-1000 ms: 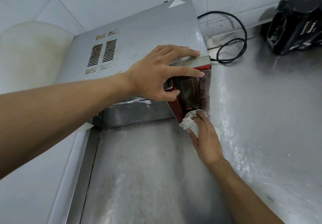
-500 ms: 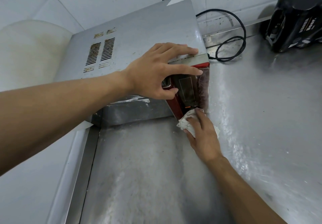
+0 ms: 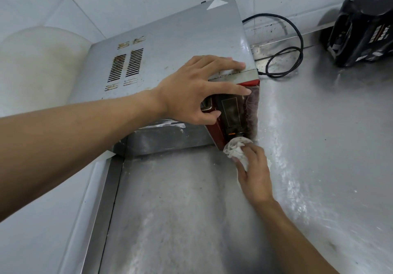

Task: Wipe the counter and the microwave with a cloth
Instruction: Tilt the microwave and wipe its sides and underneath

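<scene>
A silver microwave (image 3: 170, 46) with a red front stands on the steel counter (image 3: 319, 146). My left hand (image 3: 191, 94) rests on its top front corner, fingers spread flat across the top and thumb against the front by the door handle. My right hand (image 3: 255, 175) holds a bunched white cloth (image 3: 234, 148). It presses the cloth against the bottom of the dark control panel, where the front meets the counter. Part of the cloth is hidden under my fingers and palm.
A black power cord (image 3: 297, 39) loops on the counter behind the microwave's right side. A black appliance (image 3: 365, 24) stands at the back right. A pale rounded object (image 3: 38, 65) sits left of the microwave against the tiled wall. The counter's raised rim (image 3: 100, 199) runs along the left.
My right hand and the cloth have shifted only slightly at the microwave's lower front corner. My left hand keeps its place on the top.
</scene>
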